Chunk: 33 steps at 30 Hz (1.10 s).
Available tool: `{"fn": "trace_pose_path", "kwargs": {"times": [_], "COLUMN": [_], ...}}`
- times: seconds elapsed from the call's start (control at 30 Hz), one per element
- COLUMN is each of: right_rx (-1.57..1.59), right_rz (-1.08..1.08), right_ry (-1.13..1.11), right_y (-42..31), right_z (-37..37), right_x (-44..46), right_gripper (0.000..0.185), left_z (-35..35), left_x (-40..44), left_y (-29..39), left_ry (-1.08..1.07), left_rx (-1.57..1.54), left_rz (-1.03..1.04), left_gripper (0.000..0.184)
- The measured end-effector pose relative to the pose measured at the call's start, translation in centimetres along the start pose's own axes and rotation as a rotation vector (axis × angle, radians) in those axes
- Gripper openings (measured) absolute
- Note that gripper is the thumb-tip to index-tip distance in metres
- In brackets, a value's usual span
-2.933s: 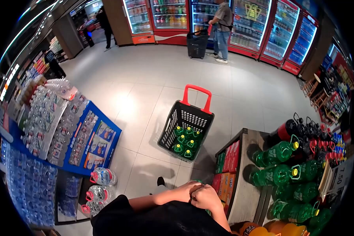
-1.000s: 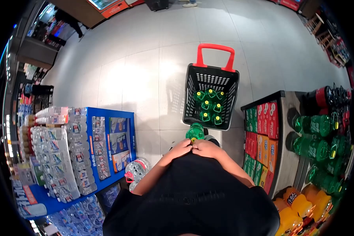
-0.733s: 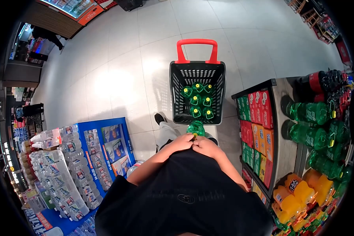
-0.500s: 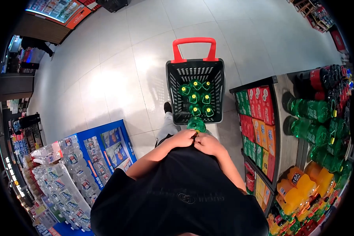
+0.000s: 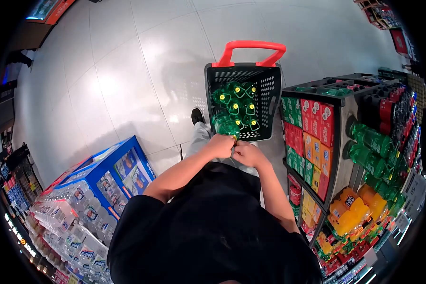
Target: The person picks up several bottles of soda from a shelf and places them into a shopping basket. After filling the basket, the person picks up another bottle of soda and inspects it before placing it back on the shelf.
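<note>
On tiled floor (image 5: 123, 85): black basket (image 5: 270, 90). Had green bottles (image 5: 235, 107) upright inside, presumably for stability. Held separate bottle (image 5: 226, 125) over near rim, left hand (image 5: 221, 146) closed at top, perhaps for control; right hand (image 5: 250, 155) curled alongside, grip unclear.

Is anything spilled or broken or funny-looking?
Nothing stands out. No puddle shows on the floor, the basket looks whole, and its bottles have caps on. The held bottle looks fine, though the left hand partly covers it.

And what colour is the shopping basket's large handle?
Red; the basket handle shows best in the head view, the only one here.
</note>
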State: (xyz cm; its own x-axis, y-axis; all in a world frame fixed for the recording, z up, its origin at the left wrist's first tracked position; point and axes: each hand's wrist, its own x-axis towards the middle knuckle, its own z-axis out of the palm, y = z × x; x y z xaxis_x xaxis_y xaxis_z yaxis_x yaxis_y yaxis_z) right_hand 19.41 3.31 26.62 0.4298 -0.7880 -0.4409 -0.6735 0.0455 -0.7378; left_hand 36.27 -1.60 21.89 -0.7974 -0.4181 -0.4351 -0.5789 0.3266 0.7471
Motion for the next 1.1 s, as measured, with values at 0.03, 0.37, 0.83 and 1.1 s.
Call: {"fn": "trace_pose_path", "kwargs": {"times": [0.03, 0.37, 0.83, 1.1], "right_rx": [-0.01, 0.261, 0.381, 0.602], "right_rz": [-0.029, 0.096, 0.362, 0.595], "right_ry": [0.013, -0.049, 0.257, 0.226], "right_y": [0.8, 12.0, 16.7, 18.9], "right_z": [0.9, 5.1, 8.8, 10.9], "right_x": [0.8, 11.1, 11.8, 8.3], "right_gripper": [0.024, 0.022, 0.02, 0.016], "left_z": [0.3, 6.9, 6.2, 6.5], "left_x": [0.5, 7.7, 15.4, 17.8], "left_y": [-1.1, -11.2, -15.5, -18.6], "left_ry": [-0.031, 0.322, -0.26, -0.595], "left_rx": [0.059, -0.528, 0.077, 0.377], "left_rz": [-0.007, -0.335, -0.285, -0.503], "left_gripper": [0.022, 0.018, 0.022, 0.035]}}
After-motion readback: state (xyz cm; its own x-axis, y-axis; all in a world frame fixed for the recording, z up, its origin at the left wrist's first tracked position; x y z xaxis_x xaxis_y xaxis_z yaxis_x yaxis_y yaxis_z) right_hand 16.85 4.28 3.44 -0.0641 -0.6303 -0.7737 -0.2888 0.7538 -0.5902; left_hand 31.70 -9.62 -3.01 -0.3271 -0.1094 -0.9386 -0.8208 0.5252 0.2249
